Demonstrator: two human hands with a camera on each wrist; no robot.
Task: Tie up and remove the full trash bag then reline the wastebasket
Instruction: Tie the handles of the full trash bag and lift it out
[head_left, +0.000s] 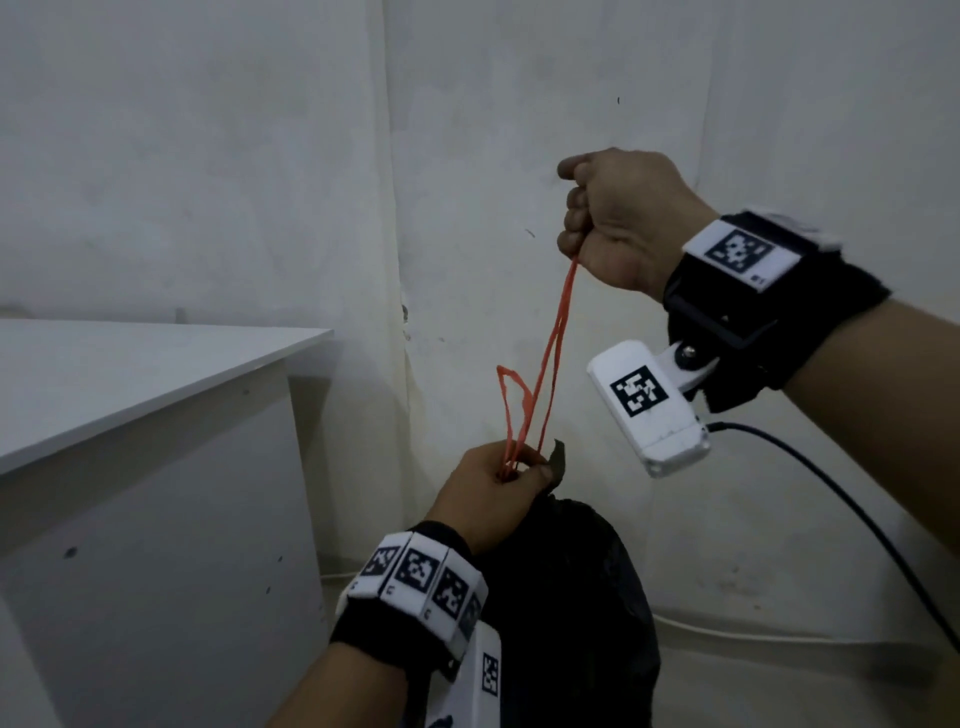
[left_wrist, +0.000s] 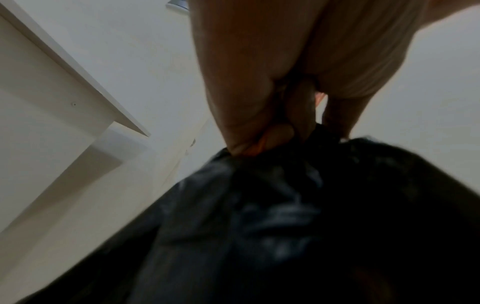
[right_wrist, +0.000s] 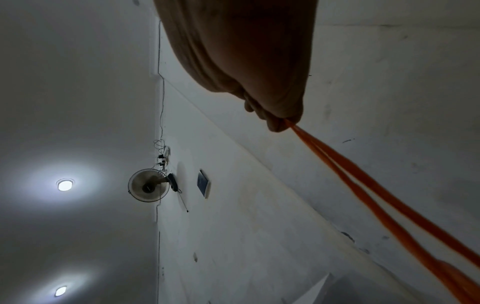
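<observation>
Here the bag (head_left: 566, 587) was kept low beside the tabletop (head_left: 130, 374), its neck pinched shut by the left hand (head_left: 498, 483), so the drawstring (head_left: 550, 353) could be drawn taut upward, gripped in the right hand's (head_left: 618, 218) fist.

A white table (head_left: 130, 374) stands at the left against a scuffed white wall (head_left: 519, 104). High on another wall hangs a round fan (right_wrist: 148, 185), with two lit ceiling lamps (right_wrist: 64, 185) nearby.

The black trash bag (head_left: 561, 597) is cut off below; its wastebasket is hidden.
</observation>
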